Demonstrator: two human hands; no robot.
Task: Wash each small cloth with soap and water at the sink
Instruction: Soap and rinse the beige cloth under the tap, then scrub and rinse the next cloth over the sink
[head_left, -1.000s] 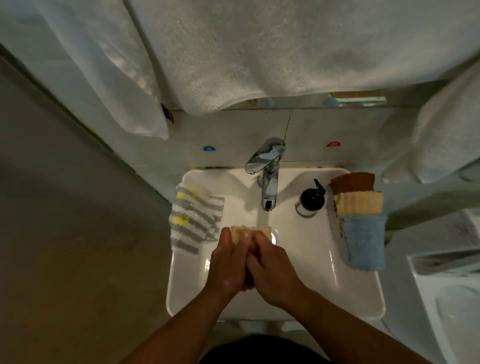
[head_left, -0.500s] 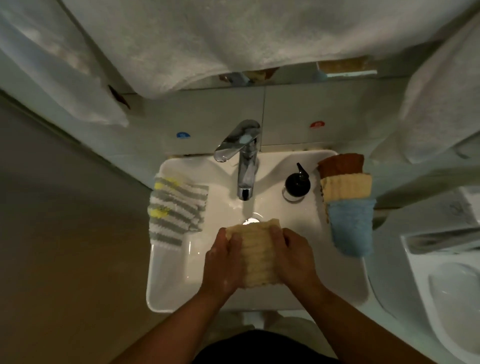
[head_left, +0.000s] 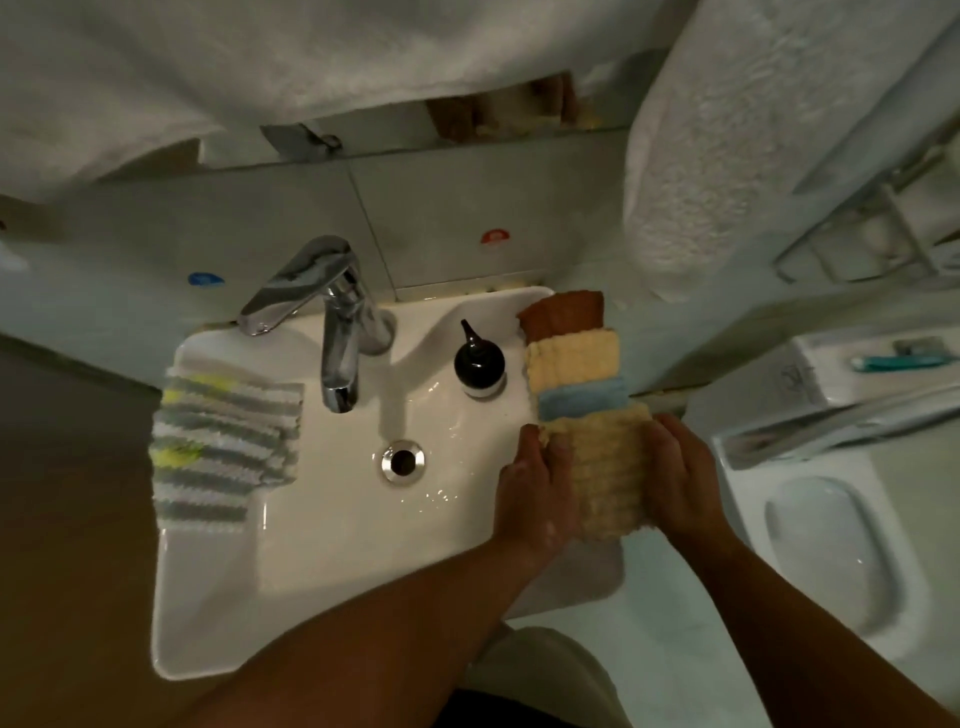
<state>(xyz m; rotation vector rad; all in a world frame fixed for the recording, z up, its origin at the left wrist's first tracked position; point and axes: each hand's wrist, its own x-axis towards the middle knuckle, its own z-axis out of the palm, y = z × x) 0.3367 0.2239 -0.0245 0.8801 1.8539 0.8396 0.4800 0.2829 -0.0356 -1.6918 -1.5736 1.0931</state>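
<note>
Since the earlier frame, work has shifted from under the tap (head_left: 337, 332) to the right rim of the sink (head_left: 218, 613), centre right. Left hand (head_left: 535, 499) and right hand (head_left: 680, 478) grip the side edges of the ribbed, limp yellow cloth (head_left: 610, 478), which overlaps the blue cloth (head_left: 582, 400). Wet fabric overhanging the smooth glazed rim may slide off.

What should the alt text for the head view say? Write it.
The left hand and right hand hold a yellow cloth by its sides at the right rim of the sink, against a row of three cloths. A striped cloth drapes the left rim; a black pump bottle stands beside the tap.
</note>
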